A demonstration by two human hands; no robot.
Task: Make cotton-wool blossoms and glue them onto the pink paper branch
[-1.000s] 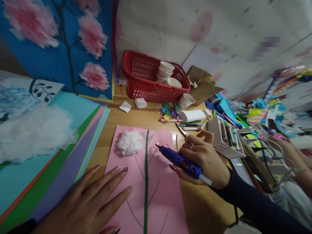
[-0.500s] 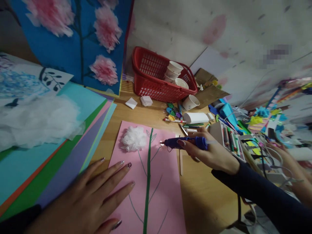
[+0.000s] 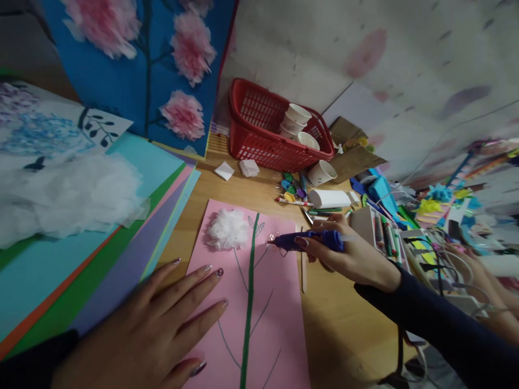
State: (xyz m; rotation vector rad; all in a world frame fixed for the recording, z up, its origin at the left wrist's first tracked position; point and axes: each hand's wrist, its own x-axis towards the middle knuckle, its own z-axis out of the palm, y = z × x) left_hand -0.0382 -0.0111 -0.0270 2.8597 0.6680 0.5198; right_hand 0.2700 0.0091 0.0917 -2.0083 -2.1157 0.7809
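My right hand [image 3: 344, 251] grips a blue hot glue gun [image 3: 308, 239]. Its nozzle points left at a shiny patch of glue [image 3: 271, 237] on the upper right of the pink sheet [image 3: 279, 313]. Down the sheet runs a green stem [image 3: 248, 292] with thin drawn branches and small leaves. A white tissue-paper flower [image 3: 227, 229] sits at the sheet's upper left. My left hand [image 3: 154, 324] lies flat with fingers spread, its fingertips on the sheet's left side.
Coloured paper sheets [image 3: 105, 270] and white tissue [image 3: 81, 197] lie at left. A red basket [image 3: 263, 154] with paper cups stands behind, near a blue flower picture [image 3: 158, 86]. A marker box [image 3: 368, 224] and cables are at right, where another person's arm [image 3: 478, 273] shows.
The whole view has shifted slightly, with things appearing a little farther right. The glue gun's nozzle stays by the glue patch, and my left hand keeps its place on the sheet.
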